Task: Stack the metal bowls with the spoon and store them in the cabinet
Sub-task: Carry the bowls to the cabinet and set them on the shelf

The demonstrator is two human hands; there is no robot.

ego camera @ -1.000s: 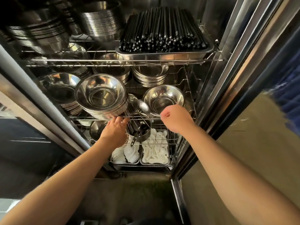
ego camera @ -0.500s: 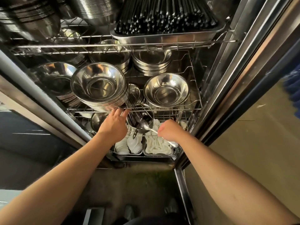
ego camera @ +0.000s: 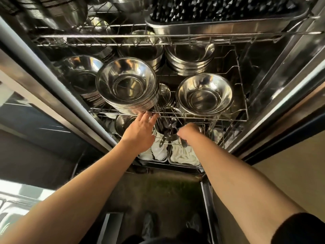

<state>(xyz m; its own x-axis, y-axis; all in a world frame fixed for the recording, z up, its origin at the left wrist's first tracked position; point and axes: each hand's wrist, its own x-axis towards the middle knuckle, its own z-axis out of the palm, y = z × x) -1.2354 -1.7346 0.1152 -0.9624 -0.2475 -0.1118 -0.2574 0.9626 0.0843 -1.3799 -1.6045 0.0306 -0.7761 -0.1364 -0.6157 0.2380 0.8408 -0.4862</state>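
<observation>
**Steel cabinet, wire shelves**

On the middle wire shelf (ego camera: 193, 118) at frame centre, two front bowl stacks (ego camera: 127, 85) are seen. Left hand (ego camera: 139, 132) is held at its rail, fingers apart. Right hand (ego camera: 189, 132) is closed on a spoon (ego camera: 183, 143) below it.

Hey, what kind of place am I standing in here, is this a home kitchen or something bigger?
Probably a commercial kitchen or canteen, at an open steel storage cabinet. Wire racks carry tall stacks of identical metal bowls, a tray of black chopsticks sits above, and trays of white spoons lie below.
</observation>
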